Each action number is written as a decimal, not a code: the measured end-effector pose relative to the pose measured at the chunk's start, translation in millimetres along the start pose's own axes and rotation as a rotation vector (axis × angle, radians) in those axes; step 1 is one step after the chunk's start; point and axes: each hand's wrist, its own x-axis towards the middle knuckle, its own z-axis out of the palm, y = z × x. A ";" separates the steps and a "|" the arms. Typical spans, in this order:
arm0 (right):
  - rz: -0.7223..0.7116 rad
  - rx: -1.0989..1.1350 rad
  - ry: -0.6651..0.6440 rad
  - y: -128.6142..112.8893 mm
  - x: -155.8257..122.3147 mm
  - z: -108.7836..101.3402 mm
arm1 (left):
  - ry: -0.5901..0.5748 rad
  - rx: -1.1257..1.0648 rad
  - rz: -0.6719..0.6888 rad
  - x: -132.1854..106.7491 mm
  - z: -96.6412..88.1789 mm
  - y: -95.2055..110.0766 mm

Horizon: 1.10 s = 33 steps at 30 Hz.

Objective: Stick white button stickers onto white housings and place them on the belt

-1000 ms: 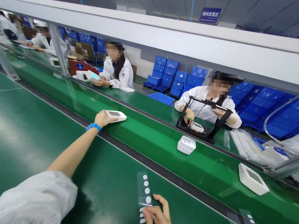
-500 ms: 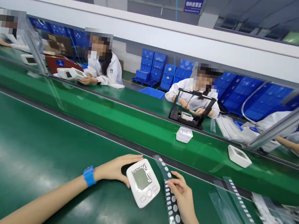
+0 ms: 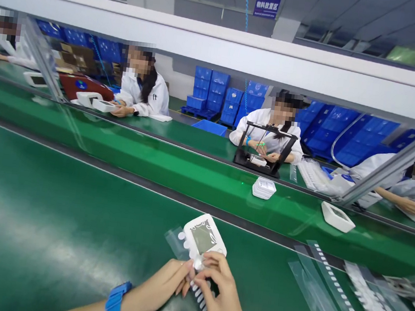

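The left hand [image 3: 157,289] is pinched on the sticker strip [image 3: 202,300]; the right hand [image 3: 223,301] has its fingertips gathered at a white round sticker [image 3: 198,262] (whether they grip it or merely touch it, I cannot tell). Half a second ago the left hand was at the white digital monitor [image 3: 203,238], with the strip on the monitor's other side; now it has let go, and the strip runs past the monitor's lower left edge, so both hands seem occupied with the stickers. The left forearm, wearing a blue wristband [image 3: 116,304], reaches in low; the right hand slants in opposite, its fingers bent. The monitor lies screen up on the green bench [image 3: 58,228], just beyond the fingers. Farther out, more strips [image 3: 344,293] lie to the right, and the belt [image 3: 154,159] carries stacked white parts [image 3: 264,188] and another monitor [image 3: 337,217].
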 end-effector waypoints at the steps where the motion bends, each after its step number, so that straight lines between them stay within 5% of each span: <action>1: -0.025 -0.052 0.002 -1.7 -3.0 2.7 | 0.008 -0.007 -0.011 2.5 -0.4 -2.1; 5: -0.113 -0.142 -0.035 -5.1 -1.2 -0.6 | 0.044 0.065 0.043 15.3 -24.5 -8.0; 11: 0.281 -0.109 -0.066 12.7 36.8 -22.1 | -0.129 0.396 0.220 23.1 -64.1 -9.3; 20: 0.353 -0.103 -0.172 11.5 41.7 -24.1 | -0.189 0.453 0.316 24.3 -64.3 -17.8; 33: 0.339 -0.108 -0.224 11.9 45.9 -28.4 | -0.193 0.429 0.239 24.9 -64.4 -15.7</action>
